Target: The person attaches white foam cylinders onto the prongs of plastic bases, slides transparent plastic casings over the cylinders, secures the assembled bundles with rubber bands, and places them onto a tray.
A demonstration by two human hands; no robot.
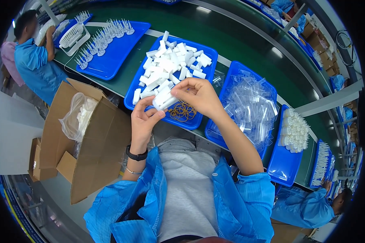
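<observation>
Between my two hands, above the near edge of a blue tray (210, 52), is a small bundle of white plastic pieces (163, 98). My left hand (141, 118) grips its lower left end between thumb and fingers. From the upper right, the fingers of my right hand (198, 95) are pinched on the bundle's other end. Just beyond lies a heap of loose white oblong pieces (170, 62) in that tray. Tan rubber bands (184, 111) lie in its near corner, below my right hand. How many pieces I hold cannot be made out.
Right of my forearm, a blue tray (210, 128) holds clear plastic sleeves (247, 105). Farther right, another tray (282, 168) carries white parts (295, 131). Upright white parts (105, 38) fill a tray at far left. An open cardboard box (97, 150) stands left; co-workers (38, 65) flank the green conveyor (231, 32).
</observation>
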